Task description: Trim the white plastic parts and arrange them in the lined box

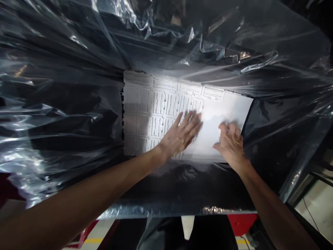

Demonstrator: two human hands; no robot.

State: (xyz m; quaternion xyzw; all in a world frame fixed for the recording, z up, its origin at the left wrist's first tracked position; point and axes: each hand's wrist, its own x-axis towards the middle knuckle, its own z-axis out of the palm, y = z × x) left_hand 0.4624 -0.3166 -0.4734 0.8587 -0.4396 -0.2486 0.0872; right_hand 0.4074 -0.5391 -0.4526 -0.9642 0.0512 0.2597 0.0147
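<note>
A white moulded tray (137, 104) with rows of slots and ridges lies at the bottom of a deep space lined with plastic film. A smooth white sheet (208, 139) covers its right part. My left hand (180, 135) lies with fingers spread across the ridged tray, its fingertips near the left edge of the sheet. Over the sheet's right portion, my right hand (231, 140) has curled fingers, with the thumb apart from them. I see nothing held between them, though the palm side is hidden.
Crinkled clear plastic film (52, 114) drapes over the dark walls on all sides. The near wall's edge (166, 210) runs in front of my body. Below it are red parts (241, 224) and a floor with yellow marking (94, 240).
</note>
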